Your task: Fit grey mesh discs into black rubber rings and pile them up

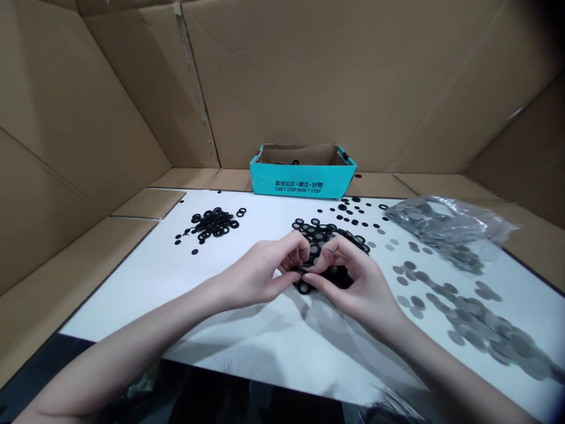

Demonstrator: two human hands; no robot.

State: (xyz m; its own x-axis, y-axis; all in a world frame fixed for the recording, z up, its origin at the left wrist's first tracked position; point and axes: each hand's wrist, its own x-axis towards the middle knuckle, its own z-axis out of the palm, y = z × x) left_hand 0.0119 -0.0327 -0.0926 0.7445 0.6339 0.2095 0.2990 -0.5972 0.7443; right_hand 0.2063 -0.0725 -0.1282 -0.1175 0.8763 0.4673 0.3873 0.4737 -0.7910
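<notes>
Forearms (150, 333) cross the worktop's (132, 277) near edge | left hand (262, 274), right hand (362, 282): thumbs and fingers pinch one small ring (299, 272), black, thin, round, partly hidden | ring midway between worktop's left and right edges, beside heaped grey-centred black rings (313, 249) | grey discs (485, 324) toward right edge

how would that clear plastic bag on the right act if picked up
The plastic bag would probably flop, since it looks thin and crumpled. Its weight would likely shift, as the grey discs inside look loosely heaped.
</notes>
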